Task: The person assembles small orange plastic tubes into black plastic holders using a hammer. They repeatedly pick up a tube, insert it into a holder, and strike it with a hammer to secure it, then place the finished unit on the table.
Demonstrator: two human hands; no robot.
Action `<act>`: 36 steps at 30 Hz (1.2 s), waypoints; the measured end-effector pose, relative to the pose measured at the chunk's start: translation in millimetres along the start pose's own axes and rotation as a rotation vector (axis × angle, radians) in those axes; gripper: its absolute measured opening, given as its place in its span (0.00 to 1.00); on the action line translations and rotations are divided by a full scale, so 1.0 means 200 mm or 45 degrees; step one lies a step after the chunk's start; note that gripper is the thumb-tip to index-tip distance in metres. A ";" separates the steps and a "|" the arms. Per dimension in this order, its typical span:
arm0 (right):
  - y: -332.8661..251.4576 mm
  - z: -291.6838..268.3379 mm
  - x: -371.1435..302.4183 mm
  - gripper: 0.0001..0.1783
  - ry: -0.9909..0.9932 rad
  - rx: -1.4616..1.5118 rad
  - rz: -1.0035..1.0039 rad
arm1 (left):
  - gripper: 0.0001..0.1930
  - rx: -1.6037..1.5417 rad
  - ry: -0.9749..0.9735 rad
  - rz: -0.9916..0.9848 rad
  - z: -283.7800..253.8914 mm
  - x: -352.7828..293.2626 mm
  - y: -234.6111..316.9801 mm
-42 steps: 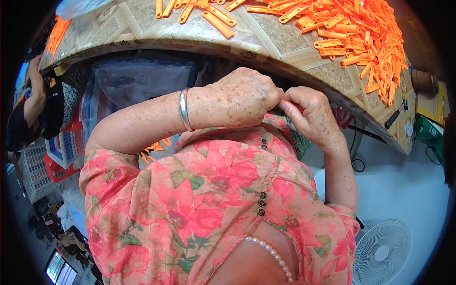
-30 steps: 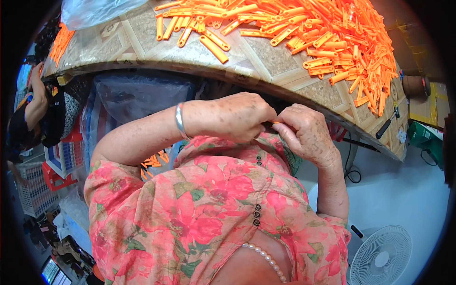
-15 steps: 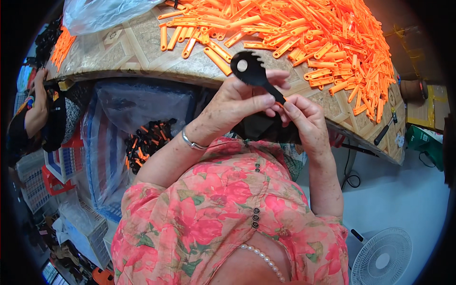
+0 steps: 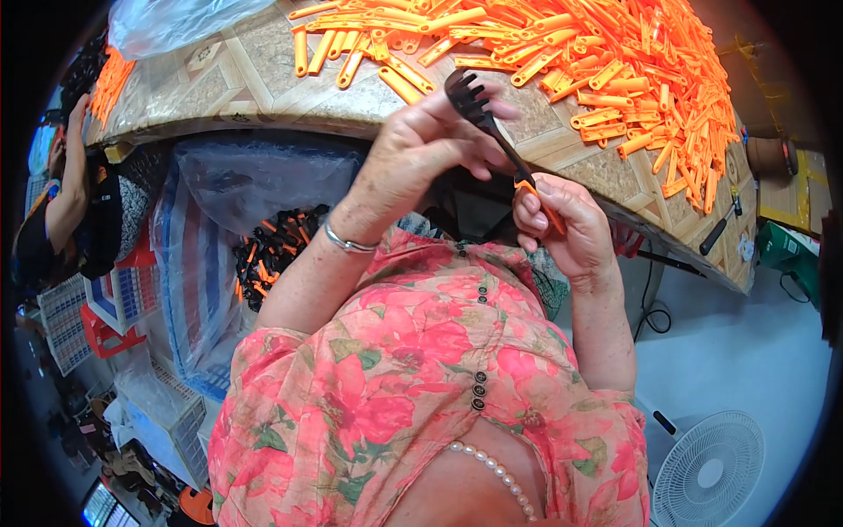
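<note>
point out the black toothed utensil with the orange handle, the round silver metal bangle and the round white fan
Black toothed utensil (image 4: pixel 509 149): head view, on its narrow black stem.
Silver bangle (image 4: pixel 349 245): head view, on its band.
White fan (image 4: pixel 709 472): head view, on the hub of its round grille.

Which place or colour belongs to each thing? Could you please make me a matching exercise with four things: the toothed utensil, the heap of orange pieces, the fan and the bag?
Things
1. Toothed utensil
2. Heap of orange pieces
3. Fan
4. Bag

Places and colours
A. White, toward the picture's lower right
B. Striped, lower than the tabletop
C. Held by its orange handle in the right hand
D. On the tabletop, toward the picture's upper right

Right pairs: 1-C, 2-D, 3-A, 4-B
</note>
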State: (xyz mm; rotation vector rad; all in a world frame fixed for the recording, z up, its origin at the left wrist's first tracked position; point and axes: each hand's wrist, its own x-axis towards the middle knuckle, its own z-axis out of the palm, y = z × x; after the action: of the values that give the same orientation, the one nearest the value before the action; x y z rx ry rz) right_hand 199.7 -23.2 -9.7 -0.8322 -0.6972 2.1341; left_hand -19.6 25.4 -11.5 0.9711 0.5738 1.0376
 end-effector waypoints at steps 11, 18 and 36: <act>-0.09 -0.06 -0.13 0.17 0.106 -0.492 0.278 | 0.22 1.948 -0.472 0.762 0.11 -0.08 0.01; -0.17 -0.13 -0.19 0.26 -0.100 -0.612 0.439 | 0.16 1.875 -0.465 0.764 0.18 -0.10 -0.10; -0.41 -0.67 -0.67 0.23 1.955 -2.506 -0.782 | 0.15 0.251 -0.039 -0.423 0.17 -0.10 -0.24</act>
State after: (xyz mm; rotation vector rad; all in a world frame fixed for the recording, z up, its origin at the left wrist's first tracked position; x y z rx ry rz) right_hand 403.2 -50.0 6.6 -2.1476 -1.5311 -0.6522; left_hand 19.8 -14.0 -38.9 1.0203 0.7929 0.6778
